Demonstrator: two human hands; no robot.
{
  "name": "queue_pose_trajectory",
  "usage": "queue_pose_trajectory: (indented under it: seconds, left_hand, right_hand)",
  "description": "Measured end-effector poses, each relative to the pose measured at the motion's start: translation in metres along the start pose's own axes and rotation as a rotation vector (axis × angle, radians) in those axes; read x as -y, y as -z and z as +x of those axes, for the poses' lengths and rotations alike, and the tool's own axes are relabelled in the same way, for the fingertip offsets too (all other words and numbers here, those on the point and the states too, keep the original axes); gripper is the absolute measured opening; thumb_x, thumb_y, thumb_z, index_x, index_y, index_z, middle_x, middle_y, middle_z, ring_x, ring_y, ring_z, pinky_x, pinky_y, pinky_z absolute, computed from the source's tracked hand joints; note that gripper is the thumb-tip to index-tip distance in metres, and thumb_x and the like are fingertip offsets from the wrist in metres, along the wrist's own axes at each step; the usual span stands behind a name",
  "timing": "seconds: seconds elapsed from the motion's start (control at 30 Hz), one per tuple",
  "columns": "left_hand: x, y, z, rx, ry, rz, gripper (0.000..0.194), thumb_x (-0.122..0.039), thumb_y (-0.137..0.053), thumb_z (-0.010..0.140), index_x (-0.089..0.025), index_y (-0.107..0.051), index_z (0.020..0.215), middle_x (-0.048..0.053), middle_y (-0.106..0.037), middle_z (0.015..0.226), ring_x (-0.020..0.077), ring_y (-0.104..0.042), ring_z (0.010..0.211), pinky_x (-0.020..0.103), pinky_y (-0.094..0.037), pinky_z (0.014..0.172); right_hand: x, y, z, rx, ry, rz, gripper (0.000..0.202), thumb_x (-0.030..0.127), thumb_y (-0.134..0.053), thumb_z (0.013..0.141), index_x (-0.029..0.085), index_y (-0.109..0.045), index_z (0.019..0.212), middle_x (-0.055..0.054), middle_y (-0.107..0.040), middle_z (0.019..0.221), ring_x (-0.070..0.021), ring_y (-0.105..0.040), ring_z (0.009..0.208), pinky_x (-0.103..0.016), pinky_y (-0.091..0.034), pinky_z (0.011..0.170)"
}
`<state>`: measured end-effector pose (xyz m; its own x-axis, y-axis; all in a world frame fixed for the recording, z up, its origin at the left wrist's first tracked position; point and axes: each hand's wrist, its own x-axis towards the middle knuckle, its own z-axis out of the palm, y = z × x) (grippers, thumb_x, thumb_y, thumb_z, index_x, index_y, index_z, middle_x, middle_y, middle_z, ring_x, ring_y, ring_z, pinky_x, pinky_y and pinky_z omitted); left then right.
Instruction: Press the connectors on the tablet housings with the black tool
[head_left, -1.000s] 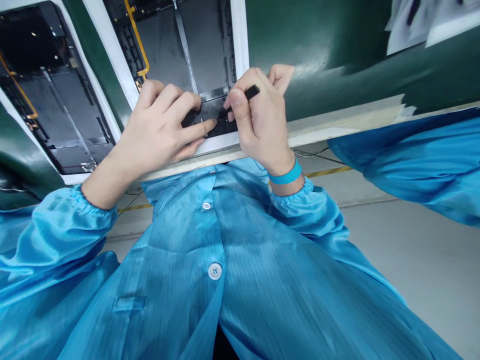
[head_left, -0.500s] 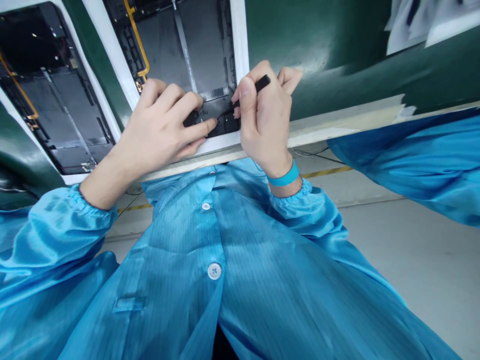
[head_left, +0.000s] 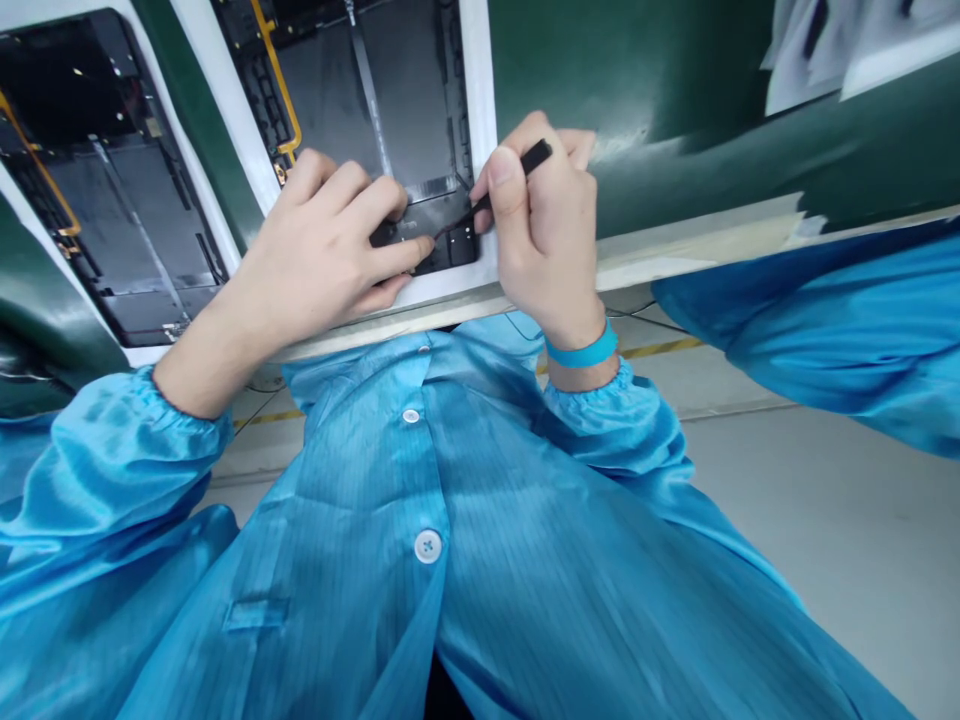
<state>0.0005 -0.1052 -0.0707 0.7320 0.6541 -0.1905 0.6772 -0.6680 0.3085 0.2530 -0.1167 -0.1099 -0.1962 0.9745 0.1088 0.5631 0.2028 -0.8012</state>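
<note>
A tablet-like device lies opened up in front of me, with dark inner panels, an orange flex cable and a silver strip. My left hand rests over its near end, fingers bent and spread, the index fingertip touching the near part of the device. Its other fingertips are partly hidden. My right hand is closed in a pen grip on a slim black hand tool. The tool's thin dark end slants down left to beside my left index fingertip. Whether its tip touches the device I cannot tell.
A second opened device lies to the left on a white-edged holder. The green work surface runs along the bench, with papers at the upper right. A blue sleeve or garment of another person is at the right.
My right hand and the black tool have shifted slightly to the right, so more of the tool's thin end shows. My left hand stays almost in place.
</note>
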Motion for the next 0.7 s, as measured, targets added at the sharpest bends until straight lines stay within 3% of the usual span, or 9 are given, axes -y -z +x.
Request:
queue_pose_trajectory:
  seconds: [0.23, 0.37, 0.5, 0.7]
  left_hand:
    - [-0.022, -0.009, -0.009, -0.092, 0.138, -0.027, 0.051, -0.044, -0.040, 0.117, -0.034, -0.074, 0.154, 0.018, -0.065, 0.152, 0.0462, -0.054, 0.138, 0.074, -0.044, 0.107]
    - [-0.037, -0.021, -0.015, -0.164, 0.225, -0.047, 0.050, -0.041, -0.042, 0.117, -0.039, -0.068, 0.159, 0.014, -0.063, 0.159, 0.0438, -0.052, 0.144, 0.072, -0.042, 0.112]
    - [-0.043, -0.037, -0.019, -0.276, 0.278, -0.035, 0.048, -0.047, -0.045, 0.118, -0.034, -0.067, 0.158, 0.013, -0.063, 0.160, 0.0428, -0.052, 0.145, 0.070, -0.042, 0.116]
    - [-0.046, -0.048, -0.022, -0.413, 0.343, -0.041, 0.053, -0.055, -0.055, 0.117, -0.033, -0.055, 0.166, 0.014, -0.068, 0.158, 0.0421, -0.056, 0.146, 0.071, -0.042, 0.119]
  right_hand:
    - [-0.001, -0.003, -0.001, -0.093, 0.052, -0.050, 0.054, 0.064, -0.018, 0.120, 0.034, -0.054, 0.094, -0.004, -0.075, 0.095, -0.0274, -0.066, 0.092, -0.047, -0.051, 0.106]
    - [-0.005, -0.006, -0.001, -0.135, 0.109, 0.012, 0.051, 0.064, -0.025, 0.121, 0.033, -0.052, 0.092, -0.001, -0.071, 0.087, -0.0238, -0.065, 0.080, -0.045, -0.053, 0.101]
    - [-0.009, -0.007, 0.000, -0.153, 0.141, 0.150, 0.042, 0.053, -0.036, 0.124, 0.032, -0.053, 0.092, 0.000, -0.066, 0.085, -0.0216, -0.065, 0.073, -0.046, -0.056, 0.103]
    - [-0.009, -0.004, -0.003, -0.131, 0.100, 0.312, 0.030, 0.037, -0.044, 0.121, 0.036, -0.054, 0.092, 0.000, -0.071, 0.098, -0.0236, -0.071, 0.076, -0.042, -0.059, 0.082]
